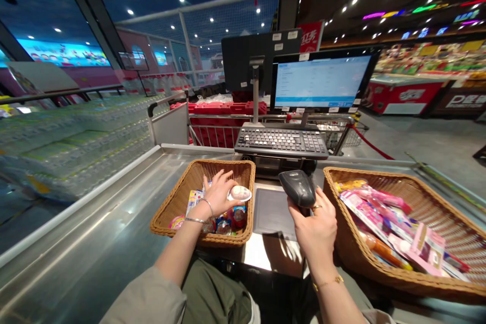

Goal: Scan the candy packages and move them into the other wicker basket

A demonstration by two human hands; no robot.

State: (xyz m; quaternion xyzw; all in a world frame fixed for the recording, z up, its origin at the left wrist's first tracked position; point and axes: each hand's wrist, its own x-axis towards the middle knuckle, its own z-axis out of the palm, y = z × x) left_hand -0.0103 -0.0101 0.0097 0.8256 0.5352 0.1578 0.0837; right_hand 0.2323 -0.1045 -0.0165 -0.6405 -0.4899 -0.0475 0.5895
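Observation:
Over the left wicker basket [159, 217], my left hand [219, 192] grips a white egg-shaped package [240, 193] between thumb and fingers. Below it in that basket lie small colourful packaged goods [224, 225], partly hidden by the hand. My right hand [315, 230] is wrapped around a black handheld barcode scanner [299, 187], whose head tilts toward the left basket. The scanner's handle is mostly covered by the palm. Between the two baskets sits a flat grey pad [271, 210] on the counter.
A larger wicker basket [341, 248] on the right holds several pink and colourful packages [402, 233]. Behind the pad stand a keyboard [281, 140] and a lit monitor [321, 81]. The metal counter [114, 223] extends left; stacked bottle packs [68, 136] stand beyond its edge.

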